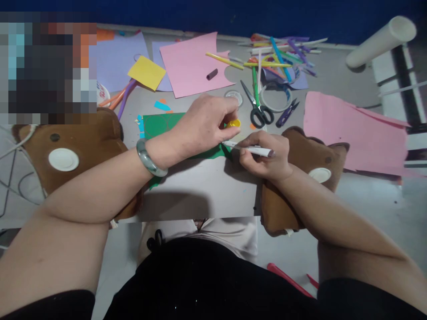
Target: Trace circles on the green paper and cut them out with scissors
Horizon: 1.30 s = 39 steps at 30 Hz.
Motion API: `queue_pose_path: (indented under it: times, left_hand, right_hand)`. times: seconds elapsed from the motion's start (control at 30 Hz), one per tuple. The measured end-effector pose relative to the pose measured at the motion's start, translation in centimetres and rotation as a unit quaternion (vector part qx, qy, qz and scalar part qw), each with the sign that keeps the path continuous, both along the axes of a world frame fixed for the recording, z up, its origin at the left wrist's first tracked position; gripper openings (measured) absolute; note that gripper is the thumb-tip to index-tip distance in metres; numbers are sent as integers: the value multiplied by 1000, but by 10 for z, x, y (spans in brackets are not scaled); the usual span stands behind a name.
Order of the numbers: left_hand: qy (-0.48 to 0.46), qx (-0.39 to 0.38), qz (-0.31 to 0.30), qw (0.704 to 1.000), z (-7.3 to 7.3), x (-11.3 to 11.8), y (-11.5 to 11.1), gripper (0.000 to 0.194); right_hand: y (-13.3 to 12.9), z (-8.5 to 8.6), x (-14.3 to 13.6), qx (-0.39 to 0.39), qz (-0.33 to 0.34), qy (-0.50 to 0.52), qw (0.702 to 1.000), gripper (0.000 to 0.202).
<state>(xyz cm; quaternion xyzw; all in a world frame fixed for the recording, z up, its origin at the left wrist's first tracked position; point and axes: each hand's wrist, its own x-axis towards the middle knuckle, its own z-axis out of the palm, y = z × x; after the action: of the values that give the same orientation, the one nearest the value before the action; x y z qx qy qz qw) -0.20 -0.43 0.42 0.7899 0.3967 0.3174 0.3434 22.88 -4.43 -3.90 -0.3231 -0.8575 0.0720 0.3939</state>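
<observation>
In the head view my left hand (213, 118), with a bangle at its wrist, has its fingers closed on a small yellow round cap (234, 124) over a sheet of green paper (163, 124). Faint circle outlines show on the green sheet's left part. My right hand (267, 153) grips a white marker (258, 150), its tip pointing left, close to the left hand and over the green paper. The marker's exact tip is hard to make out. A dark marker cap (212, 74) lies on pink paper (190, 62) further back.
Black-handled scissors (262, 115), a tape roll (276, 96) and a purple cutter (287, 113) lie beyond my right hand. Coloured strips (283, 58) heap at the back. Brown cushions (283, 204) flank my arms; pink sheets (356, 133) and a white tube (380, 42) are at right.
</observation>
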Motion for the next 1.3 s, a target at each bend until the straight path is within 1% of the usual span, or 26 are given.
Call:
queue_pose_path:
  times: [0.1,0.17,0.23,0.47,0.57,0.63,0.73,0.9,1.07,1.2,1.3]
  left_hand:
    - [-2,2,0,1000,-1,-1,1,12]
    - [-8,5,-3,1000,-2,-1,1,12]
    - [-14,11,-3,1000,-3,-2,1,12]
    - [-7,7,-3,1000,-2,-3,0,13]
    - [-4,5,0,1000,-2,-3,-1,15]
    - [-5,5,2,1000,-2,-4,-1,17]
    - [-9,3,2,1000,-1,-4,-2,18]
    - [-4,4,-1,1000,-1,-4,-1,21]
    - [-9,6,3,1000,-3,-4,0,22]
    - [-12,20,5,1000,-2,-4,1,18]
    - [-5,30,3,1000,0,-3,3,16]
  right_hand:
    - [1,-2,3,-29,-45,-7,999,2]
    - [2,-5,5,-57,-83,-22,995,7]
    - [3,-7,8,-69,-102,-25,992,10]
    - [11,-17,15,-69,-89,17,993,12]
    - [14,-20,17,-69,-81,15,994,12]
    - [13,-20,15,-73,-79,5,994,10]
    - [11,-18,11,-97,-96,-4,991,6]
    - [9,-15,8,-127,-104,5,986,3]
    - [6,-14,8,-138,-119,9,983,6]
    - [10,-15,11,-135,-134,67,979,14]
    - [28,-12,19,-176,-118,129,969,15]
